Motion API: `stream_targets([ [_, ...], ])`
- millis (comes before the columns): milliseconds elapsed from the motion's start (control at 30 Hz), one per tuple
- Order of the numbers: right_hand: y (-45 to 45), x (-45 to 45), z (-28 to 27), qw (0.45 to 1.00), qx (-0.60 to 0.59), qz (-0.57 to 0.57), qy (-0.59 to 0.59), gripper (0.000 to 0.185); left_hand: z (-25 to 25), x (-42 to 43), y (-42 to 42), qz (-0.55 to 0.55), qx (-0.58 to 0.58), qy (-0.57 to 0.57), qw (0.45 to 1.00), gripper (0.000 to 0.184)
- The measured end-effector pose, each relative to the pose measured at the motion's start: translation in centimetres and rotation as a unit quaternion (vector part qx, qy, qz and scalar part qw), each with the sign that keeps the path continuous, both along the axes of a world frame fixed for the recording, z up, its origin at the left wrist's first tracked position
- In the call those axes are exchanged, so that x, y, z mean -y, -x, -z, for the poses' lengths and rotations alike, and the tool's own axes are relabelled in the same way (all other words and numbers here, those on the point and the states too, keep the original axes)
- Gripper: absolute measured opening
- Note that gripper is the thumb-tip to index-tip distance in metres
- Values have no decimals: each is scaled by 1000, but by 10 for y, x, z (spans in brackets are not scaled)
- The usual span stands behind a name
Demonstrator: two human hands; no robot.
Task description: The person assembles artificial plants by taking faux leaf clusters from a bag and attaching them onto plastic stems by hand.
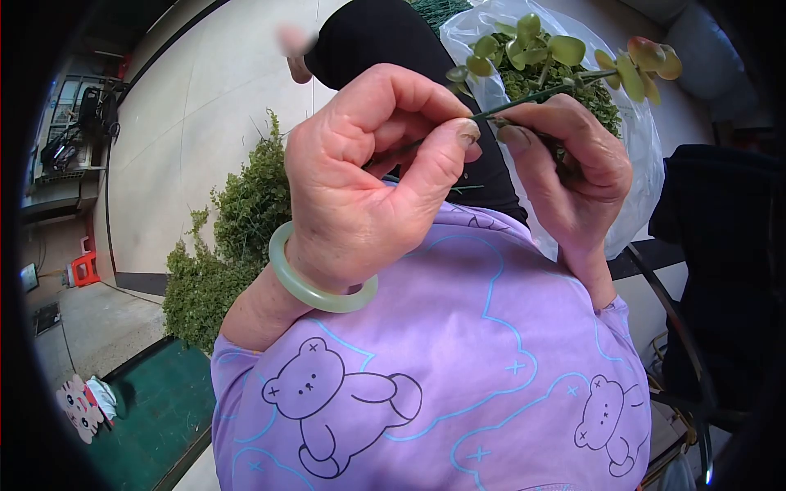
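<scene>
A thin green leafy stem [532, 96] with rounded green leaves, some tinged red at the tip, runs across in front of me. My left hand [381, 164], with a pale green bangle [315, 282] on the wrist, pinches it between thumb and forefinger. Just to the right, my right hand [573, 168] is closed at the stem, its thumb against the forefinger. A small green bit shows by that thumb, partly hidden. The stem's lower end disappears behind my left hand.
Beyond my right hand, a clear plastic bag [643, 176] holds green foliage [524, 86]. Bushy greenery [217, 270] is piled at my left. A dark green board [155, 417] lies lower left, a red stool [84, 266] stands farther off, and dark cloth [720, 245] hangs at right.
</scene>
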State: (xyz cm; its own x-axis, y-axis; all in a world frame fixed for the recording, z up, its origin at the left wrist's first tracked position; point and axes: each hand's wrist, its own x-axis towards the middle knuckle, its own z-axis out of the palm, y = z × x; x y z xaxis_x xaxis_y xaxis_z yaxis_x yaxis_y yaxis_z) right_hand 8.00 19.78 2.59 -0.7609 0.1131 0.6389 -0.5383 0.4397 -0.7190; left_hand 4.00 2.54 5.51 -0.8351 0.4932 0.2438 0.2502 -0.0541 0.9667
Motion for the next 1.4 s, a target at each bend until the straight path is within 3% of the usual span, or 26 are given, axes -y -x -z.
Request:
stream_targets([
  [700, 1, 0, 1, 999, -29, -19, -4, 13, 8, -2, 1, -7, -32, 54, 998, 10],
  [900, 2, -2, 2, 999, -30, -10, -17, 15, 5, 1, 1, 0, -6, 25, 1000, 10],
  [1000, 3, -1, 4, 999, -45, -18, 1, 16, 3, 2, -1, 3, -23, 19, 1000, 11],
  [1167, -7, 4, 5, 992, 32, -30, 115, 14, -2, 1, -4, 13, -61, 23, 998, 11],
  [1400, -8, -4, 10, 994, 26, -74, 78, 9, -1, -1, -5, 4, -69, 48, 996, 11],
])
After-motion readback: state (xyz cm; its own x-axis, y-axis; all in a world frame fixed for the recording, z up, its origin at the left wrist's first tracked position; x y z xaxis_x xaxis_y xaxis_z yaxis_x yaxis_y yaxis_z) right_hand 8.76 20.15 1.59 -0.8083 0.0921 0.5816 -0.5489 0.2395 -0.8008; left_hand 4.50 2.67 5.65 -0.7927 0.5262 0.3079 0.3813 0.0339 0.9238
